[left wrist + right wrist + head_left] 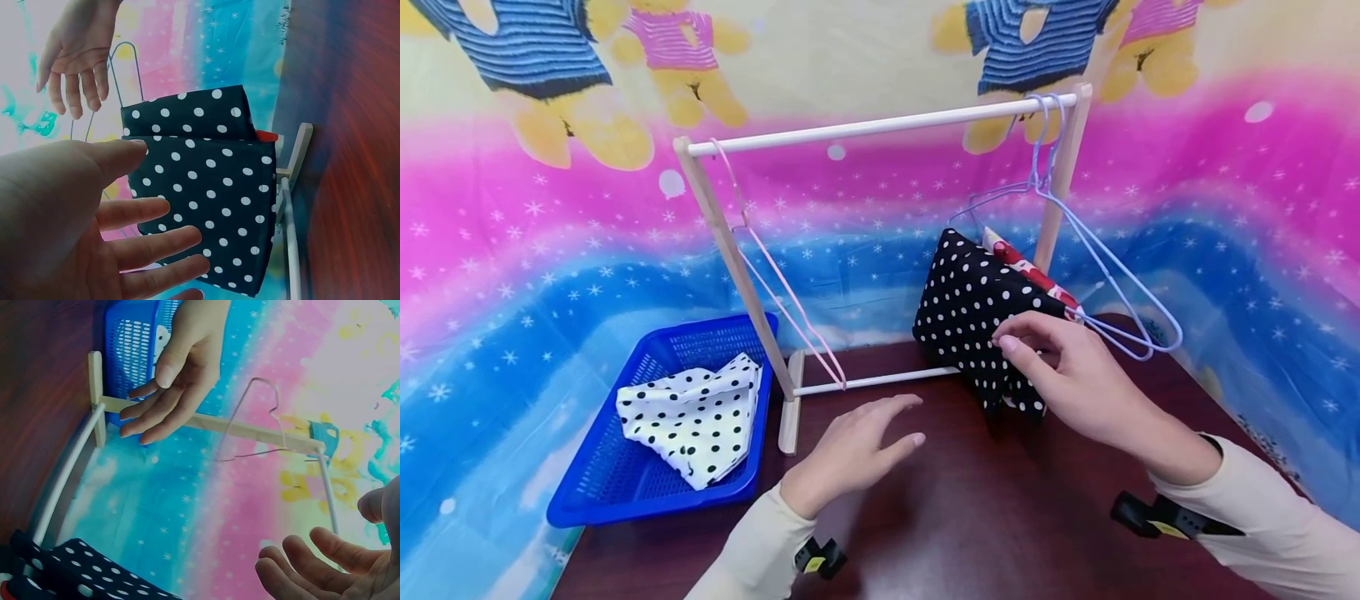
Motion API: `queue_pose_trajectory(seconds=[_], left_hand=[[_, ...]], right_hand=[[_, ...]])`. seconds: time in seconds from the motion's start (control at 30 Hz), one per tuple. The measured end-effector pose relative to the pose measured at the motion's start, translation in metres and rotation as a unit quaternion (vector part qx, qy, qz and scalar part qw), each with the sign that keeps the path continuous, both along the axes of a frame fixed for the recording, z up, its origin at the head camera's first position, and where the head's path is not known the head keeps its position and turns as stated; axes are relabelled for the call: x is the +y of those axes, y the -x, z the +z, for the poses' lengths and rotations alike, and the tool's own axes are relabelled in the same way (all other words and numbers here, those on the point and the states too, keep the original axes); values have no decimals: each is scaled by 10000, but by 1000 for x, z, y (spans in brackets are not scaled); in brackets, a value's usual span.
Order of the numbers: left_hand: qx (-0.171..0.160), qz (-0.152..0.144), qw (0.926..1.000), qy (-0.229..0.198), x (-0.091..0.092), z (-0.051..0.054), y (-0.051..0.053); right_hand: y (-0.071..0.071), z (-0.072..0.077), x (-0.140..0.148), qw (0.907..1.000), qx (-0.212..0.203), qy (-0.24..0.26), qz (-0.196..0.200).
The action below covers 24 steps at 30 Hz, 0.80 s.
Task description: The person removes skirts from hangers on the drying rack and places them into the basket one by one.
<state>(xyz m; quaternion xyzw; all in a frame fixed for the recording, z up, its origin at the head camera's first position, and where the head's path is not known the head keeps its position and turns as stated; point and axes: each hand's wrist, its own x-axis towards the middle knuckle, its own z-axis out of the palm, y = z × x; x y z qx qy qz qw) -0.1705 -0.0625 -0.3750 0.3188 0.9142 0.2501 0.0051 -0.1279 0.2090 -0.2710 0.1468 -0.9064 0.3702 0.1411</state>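
Observation:
My left hand (853, 450) hovers over the table in front of the rack, fingers spread and holding nothing. Near the black cloth with white dots (964, 304) is my right hand (1078, 375); its fingers are loosely bent, and the right wrist view shows nothing in them. That black cloth hangs folded on a light-blue hanger (1120, 275) at the rail's right end. Behind it, a red-and-white patterned cloth (1026, 265) shows partly. An unladen pink hanger (790, 292) hangs at the rail's left end.
The wooden rack (880, 127) with white rods stands on the dark red table (955, 517). At the left, a blue basket (576, 504) contains a white cloth with black dots (700, 417). A printed backdrop (850, 208) surrounds the table.

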Motion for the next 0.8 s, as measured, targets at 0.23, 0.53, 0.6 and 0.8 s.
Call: queue_pose_trajectory(seconds=[0.23, 0.53, 0.6, 0.8], left_hand=[[63, 48, 9999, -78, 6, 5, 4], [333, 193, 9986, -366, 20, 5, 10], [328, 279, 9982, -427, 22, 5, 11], [294, 494, 9966, -598, 28, 0, 15]], right_hand=[[-5, 13, 10, 9989, 438, 20, -146], [-7, 36, 22, 9924, 1149, 136, -416], [-8, 40, 25, 9905, 1282, 110, -486], [-8, 47, 34, 9826, 1719, -40, -704]])
